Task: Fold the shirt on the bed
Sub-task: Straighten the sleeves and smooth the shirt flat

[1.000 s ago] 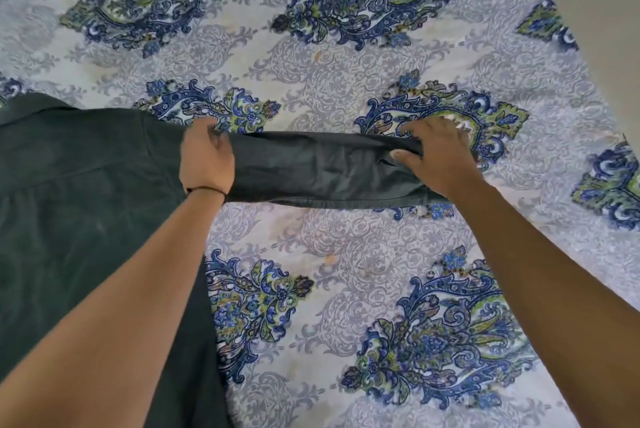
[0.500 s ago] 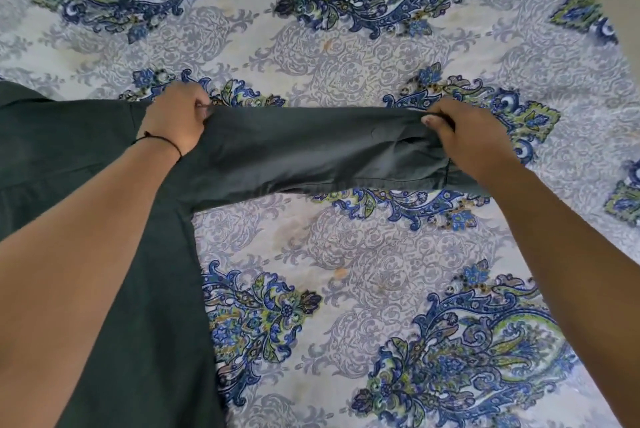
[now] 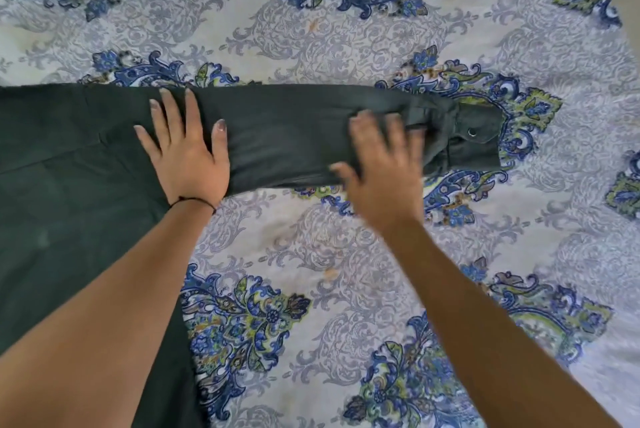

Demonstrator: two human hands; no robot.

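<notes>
A dark green shirt lies flat on the bed, its body filling the left side. One long sleeve stretches out to the right and ends in a cuff with a metal snap. My left hand rests flat, fingers spread, where the sleeve meets the body. My right hand lies open and blurred on the sleeve just left of the cuff. Neither hand grips the cloth. My left forearm hides part of the shirt body.
The bed sheet is pale with blue and green paisley medallions. Its right edge runs along the upper right corner, with plain floor or wall beyond it. Bare sheet lies below and above the sleeve.
Both hands let go of the sleeve and opened flat on it. The sleeve now lies down on the bed, and the cuff shows to the right of my right hand.
</notes>
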